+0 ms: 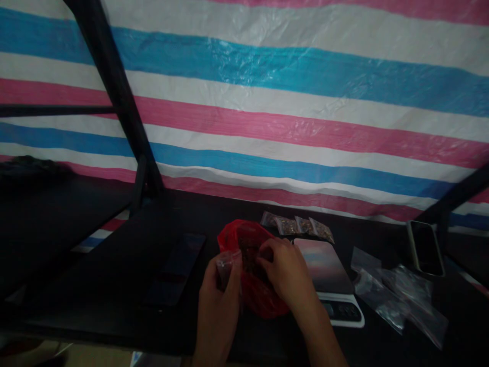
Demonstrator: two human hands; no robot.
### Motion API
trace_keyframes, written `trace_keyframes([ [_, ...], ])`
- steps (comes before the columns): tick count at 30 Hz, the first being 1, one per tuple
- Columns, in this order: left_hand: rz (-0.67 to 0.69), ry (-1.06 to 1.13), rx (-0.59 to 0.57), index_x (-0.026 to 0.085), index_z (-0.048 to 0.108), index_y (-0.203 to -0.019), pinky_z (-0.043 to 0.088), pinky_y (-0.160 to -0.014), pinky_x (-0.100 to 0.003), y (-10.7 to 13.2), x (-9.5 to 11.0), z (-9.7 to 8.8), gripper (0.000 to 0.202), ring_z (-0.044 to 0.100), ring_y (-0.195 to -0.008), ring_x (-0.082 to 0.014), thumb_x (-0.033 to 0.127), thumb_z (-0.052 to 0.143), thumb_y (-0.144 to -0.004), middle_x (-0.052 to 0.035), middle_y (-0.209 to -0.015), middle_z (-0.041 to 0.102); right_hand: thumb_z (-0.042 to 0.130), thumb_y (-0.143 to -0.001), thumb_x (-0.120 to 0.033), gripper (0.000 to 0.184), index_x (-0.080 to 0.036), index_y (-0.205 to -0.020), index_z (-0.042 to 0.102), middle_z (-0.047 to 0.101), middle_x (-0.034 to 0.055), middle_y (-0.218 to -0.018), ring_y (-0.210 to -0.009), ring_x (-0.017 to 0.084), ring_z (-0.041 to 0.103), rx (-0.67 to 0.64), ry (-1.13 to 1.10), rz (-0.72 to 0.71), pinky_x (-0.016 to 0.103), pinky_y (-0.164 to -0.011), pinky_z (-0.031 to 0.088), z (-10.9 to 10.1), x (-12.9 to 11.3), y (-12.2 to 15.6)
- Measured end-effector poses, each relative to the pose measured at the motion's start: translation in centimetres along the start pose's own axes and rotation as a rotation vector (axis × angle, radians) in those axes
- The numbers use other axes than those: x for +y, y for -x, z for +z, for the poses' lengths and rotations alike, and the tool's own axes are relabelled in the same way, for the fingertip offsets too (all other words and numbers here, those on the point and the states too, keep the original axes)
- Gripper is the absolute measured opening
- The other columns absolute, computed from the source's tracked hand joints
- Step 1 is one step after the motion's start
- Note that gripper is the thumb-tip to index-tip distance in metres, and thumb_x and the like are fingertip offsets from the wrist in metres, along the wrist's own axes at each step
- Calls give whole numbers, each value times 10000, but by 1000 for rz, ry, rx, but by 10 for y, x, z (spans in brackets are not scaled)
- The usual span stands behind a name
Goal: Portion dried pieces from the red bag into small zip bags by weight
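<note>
A red plastic bag (pixel 244 239) holding dark bits stands open on the black table (pixel 114 275). My left hand (pixel 219 290) is closed round a small clear plastic bag (pixel 225 267) held upright beside the red bag. My right hand (pixel 286 272) reaches into the mouth of the red bag with its fingers pinched together; what they pinch is hidden.
A digital scale (pixel 330 278) sits right of the red bag. Behind it lies a row of small filled bags (pixel 298 225). Empty clear bags (pixel 399 295) are piled at the right, near a phone (pixel 426 248). A dark flat object (pixel 175 265) lies left. A striped tarp (pixel 267 102) hangs behind.
</note>
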State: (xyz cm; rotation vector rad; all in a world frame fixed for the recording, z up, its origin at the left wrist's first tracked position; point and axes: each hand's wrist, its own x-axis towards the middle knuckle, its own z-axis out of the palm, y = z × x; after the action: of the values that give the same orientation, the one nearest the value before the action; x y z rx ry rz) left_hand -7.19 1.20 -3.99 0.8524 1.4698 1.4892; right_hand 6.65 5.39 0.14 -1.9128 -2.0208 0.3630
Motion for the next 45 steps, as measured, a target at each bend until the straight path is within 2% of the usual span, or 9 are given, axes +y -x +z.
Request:
trace_keyframes([
  [4,-123,126,-69,195,750,-1100,560,-689,-284,0,-2,0,602,682,-767,-188,691,801,-761,-27,-883,750,750,-916,-182,127,-230,-1024,795,803,69,-1101,-1069,271,706,-53,-39,13,359,-900,455,-1,-2,2],
  [9,-206,227,-77,209,745,-1107,566,-656,-282,-2,-1,-3,575,709,-764,-188,654,831,-753,-35,-943,782,726,-928,-234,89,-249,-959,808,824,50,-982,-899,226,745,-100,-189,0,305,-754,462,3,-3,4],
  [18,-201,279,-23,200,747,-1104,633,-751,-354,1,4,0,652,762,-882,-253,652,892,-656,-62,-1024,800,662,-942,-268,125,-256,-913,783,830,25,-903,-827,202,758,-137,-386,-6,276,-677,458,5,-4,8],
  [23,-159,307,-3,202,761,-1092,637,-793,-357,3,5,3,567,762,-927,-255,611,870,-716,-59,-1034,797,640,-957,-267,153,-230,-928,785,830,43,-928,-842,204,758,-141,-396,-6,280,-695,471,7,-9,10],
  [29,-113,278,10,201,767,-1096,626,-725,-325,5,9,0,540,753,-864,-231,625,827,-766,-61,-1011,790,588,-1001,-309,198,-229,-975,767,820,15,-912,-811,181,757,-220,-623,-16,265,-674,483,10,5,5],
  [32,-105,260,25,211,763,-1115,608,-696,-299,5,9,0,539,739,-843,-213,634,809,-785,-52,-1015,786,607,-1010,-308,178,-223,-977,760,811,29,-929,-855,207,749,-84,-499,34,296,-737,494,7,11,1],
  [36,-102,225,30,207,753,-1099,580,-673,-280,2,9,0,561,715,-815,-197,653,819,-766,-40,-997,778,671,-981,-228,118,-195,-1064,749,789,87,-1093,-1053,279,702,101,-140,44,382,-926,463,7,10,-4],
  [39,-124,171,-25,184,743,-1089,553,-645,-275,-4,8,1,603,691,-768,-188,681,811,-754,-41,-951,776,670,-987,-221,121,-205,-1084,740,773,83,-1135,-1108,294,673,121,-36,22,400,-950,437,14,4,-7],
  [45,-174,158,-159,155,735,-1061,534,-645,-275,-19,4,7,586,683,-758,-188,663,787,-774,-56,-917,778,700,-948,-182,109,-234,-1027,754,786,46,-1112,-1086,284,673,59,-40,-11,398,-919,424,16,-2,-5],
])
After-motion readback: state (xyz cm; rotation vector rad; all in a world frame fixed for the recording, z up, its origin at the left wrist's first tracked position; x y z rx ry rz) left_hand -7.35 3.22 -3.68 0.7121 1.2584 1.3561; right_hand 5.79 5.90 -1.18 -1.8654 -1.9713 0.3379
